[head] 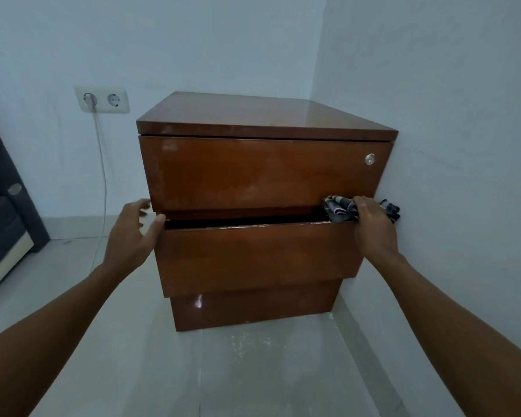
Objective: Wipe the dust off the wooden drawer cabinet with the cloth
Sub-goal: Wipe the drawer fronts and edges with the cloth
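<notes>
Right hand (373, 224) grips the cloth (340, 209) at the middle drawer (253, 254) rim; left hand (130, 233) relaxed beside it; cabinet (262, 115) top looks, perhaps, clean; fronts remain.

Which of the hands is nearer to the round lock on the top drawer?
The right. The right hand, holding the cloth at the middle drawer's right end, sits just below the lock. The left hand is at the drawer's far left corner.
</notes>
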